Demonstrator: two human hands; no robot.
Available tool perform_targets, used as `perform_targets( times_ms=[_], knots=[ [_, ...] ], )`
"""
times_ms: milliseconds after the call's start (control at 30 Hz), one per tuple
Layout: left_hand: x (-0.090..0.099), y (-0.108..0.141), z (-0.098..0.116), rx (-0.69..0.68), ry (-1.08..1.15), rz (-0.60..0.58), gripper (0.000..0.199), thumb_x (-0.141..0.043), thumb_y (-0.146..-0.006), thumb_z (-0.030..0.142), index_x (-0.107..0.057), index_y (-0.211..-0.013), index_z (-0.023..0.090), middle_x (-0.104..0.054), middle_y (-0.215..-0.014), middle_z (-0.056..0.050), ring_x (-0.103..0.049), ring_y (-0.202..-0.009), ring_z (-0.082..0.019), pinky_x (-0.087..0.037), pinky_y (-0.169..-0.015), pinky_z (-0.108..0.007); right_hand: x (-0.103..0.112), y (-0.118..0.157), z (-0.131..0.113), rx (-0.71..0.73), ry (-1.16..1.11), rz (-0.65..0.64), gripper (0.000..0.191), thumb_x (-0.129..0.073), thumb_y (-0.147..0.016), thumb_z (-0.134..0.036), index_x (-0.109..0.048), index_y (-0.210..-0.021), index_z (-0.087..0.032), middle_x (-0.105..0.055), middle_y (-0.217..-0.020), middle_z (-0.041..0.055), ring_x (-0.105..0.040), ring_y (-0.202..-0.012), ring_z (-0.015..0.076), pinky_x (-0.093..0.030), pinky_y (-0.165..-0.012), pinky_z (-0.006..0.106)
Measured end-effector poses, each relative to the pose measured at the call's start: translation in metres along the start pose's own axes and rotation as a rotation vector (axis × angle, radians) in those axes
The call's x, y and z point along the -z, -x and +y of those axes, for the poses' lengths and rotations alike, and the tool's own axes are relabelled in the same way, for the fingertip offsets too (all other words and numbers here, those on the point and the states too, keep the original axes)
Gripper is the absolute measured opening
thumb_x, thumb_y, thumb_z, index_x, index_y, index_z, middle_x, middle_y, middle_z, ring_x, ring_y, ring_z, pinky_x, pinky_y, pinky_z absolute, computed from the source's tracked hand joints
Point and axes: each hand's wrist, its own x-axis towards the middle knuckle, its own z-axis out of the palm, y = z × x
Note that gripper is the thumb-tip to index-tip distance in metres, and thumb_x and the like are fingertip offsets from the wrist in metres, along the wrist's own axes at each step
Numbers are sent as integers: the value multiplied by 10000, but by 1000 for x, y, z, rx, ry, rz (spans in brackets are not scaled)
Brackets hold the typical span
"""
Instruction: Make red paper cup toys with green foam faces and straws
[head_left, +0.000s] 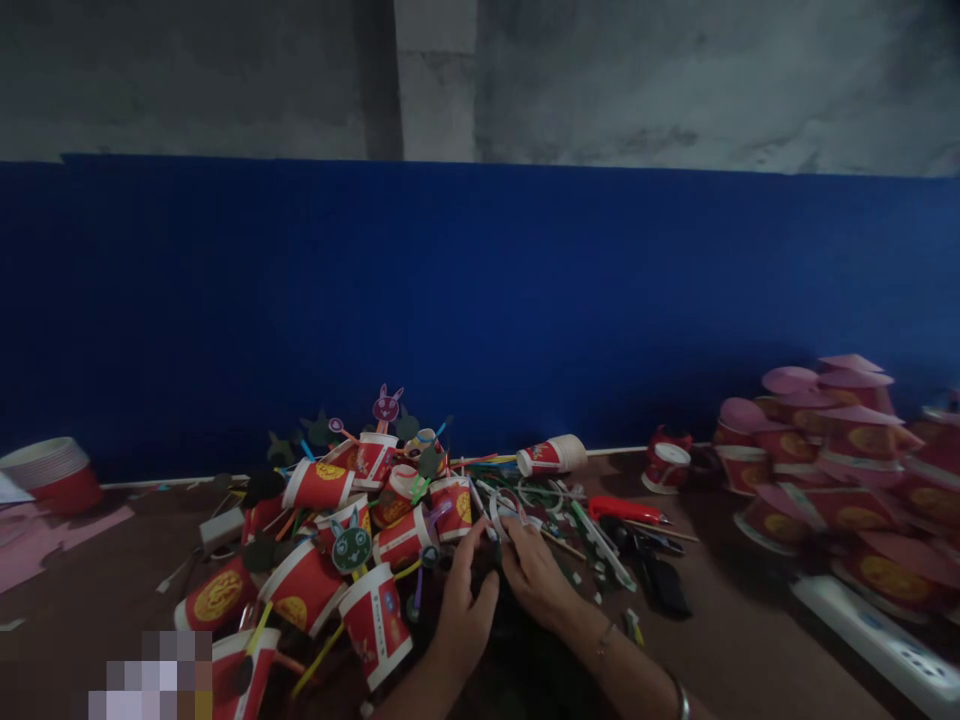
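So your hands are working together near the middle of the bench [724, 655], fingertips close to each other. Your left hand [463, 605] has its thumb standing away from the index finger, and your right hand [541, 578] reaches in with bent fingers. Between them there's a small white looped strip [496, 515], right at your fingertips, but it's too dim and tiny for me to tell which hand is really pinching it, if either.

Just left of you is a messy heap of red paper cups [301, 590], some tipped over, with a green rabbit face [352, 549] and a pink rabbit face [386, 408] poking up. Past your fingers, a nested cup stack [566, 455] lies on its side. To your right you've got a red tool [621, 509], a black object [666, 585], then a white power strip [877, 640] near a pile of pink-topped cups [859, 440]. Blue panel [480, 300] runs along the back.
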Motion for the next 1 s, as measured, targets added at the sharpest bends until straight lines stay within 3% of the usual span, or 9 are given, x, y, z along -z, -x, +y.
perform_targets(
  times_ms=[100, 233, 467, 767, 1000],
  knots=[
    [0, 2, -1, -74, -116, -43, 568, -512, -749, 90, -484, -1300, 228, -459, -1374, -66, -339, -1308, -239, -206, -1109, -398, 0, 0, 0, 12, -29, -41, 366, -355, -836, -98, -473, -1180, -138, -629, -1051, 133, -574, -943, 239, -470, -839, 372],
    [2, 3, -3, -114, -237, -90, 667, -482, -689, 19, -465, -1324, 224, -434, -1391, -67, -318, -1324, -248, -218, -1112, -388, 0, -1, -1, -12, -36, -64, 323, -370, -841, -104, -535, -1119, -124, -662, -949, 129, -590, -850, 238, -485, -785, 374],
    [2, 5, -3, -140, -488, -191, 758, -435, -660, -8, -365, -1381, 216, -370, -1429, -76, -332, -1319, -228, -271, -1097, -387, -2, -1, 4, 19, -30, 57, 247, -390, -856, -125, -585, -1005, -155, -668, -846, 103, -597, -769, 225, -495, -708, 359],
    [3, 6, -10, -247, -553, -164, 654, -421, -672, -13, -448, -1299, 170, -428, -1369, -119, -392, -1275, -243, -323, -1071, -428, -11, 3, 11, 34, -8, 89, 365, -379, -791, -67, -547, -1105, -146, -664, -927, 119, -602, -856, 249, -506, -770, 403],
    [3, 1, -9, -300, -488, -50, 500, -415, -654, -25, -520, -1108, 156, -525, -1218, -138, -472, -1185, -257, -371, -1015, -467, -9, 4, 6, 85, -37, 36, 389, -389, -793, -67, -523, -1148, -155, -675, -916, 95, -609, -847, 234, -435, -918, 461]
  ],
)
